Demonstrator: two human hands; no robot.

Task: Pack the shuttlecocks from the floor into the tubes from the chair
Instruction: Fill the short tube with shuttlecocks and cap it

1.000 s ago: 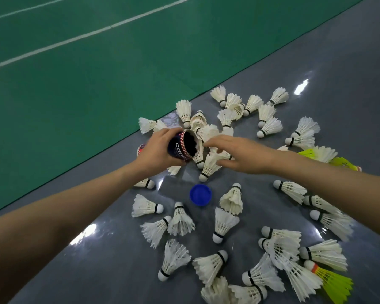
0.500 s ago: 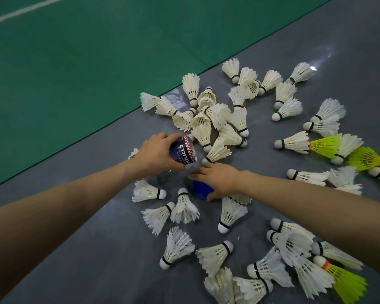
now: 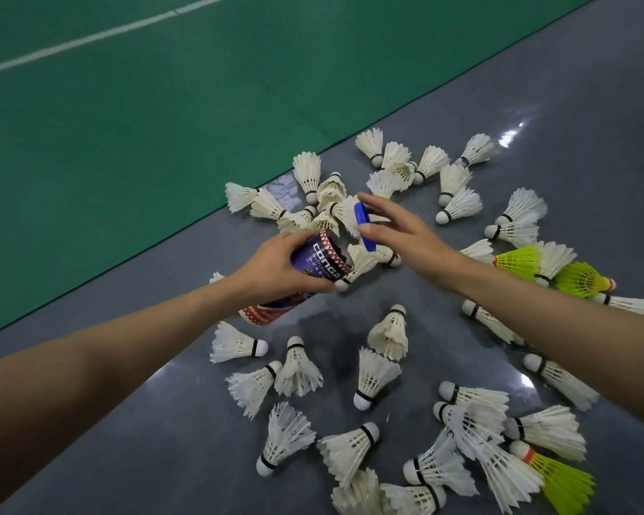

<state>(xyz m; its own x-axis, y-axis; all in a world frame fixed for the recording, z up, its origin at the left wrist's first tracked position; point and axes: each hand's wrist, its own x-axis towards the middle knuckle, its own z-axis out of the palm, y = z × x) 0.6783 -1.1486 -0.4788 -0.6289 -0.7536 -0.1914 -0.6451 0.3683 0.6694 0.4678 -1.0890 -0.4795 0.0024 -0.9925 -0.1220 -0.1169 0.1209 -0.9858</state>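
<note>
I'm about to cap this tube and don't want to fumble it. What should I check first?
1. Tube held: left hand grips the tube near its open end. Ok.
2. Cap held: right hand pinches the blue cap. Ok.
3. Cap lined up with the mouth: it hangs apart, up and right of it. Not ok.
4. Tube full: its inside is dark. Cannot tell.
5. Shuttlecocks all packed: many lie on the grey floor. Not ok.

Dark tube (image 3: 320, 267) tilted, mouth open, blue cap (image 3: 363, 232) just beside — white and yellow-green shuttlecocks (image 3: 376, 377) scattered around
</note>
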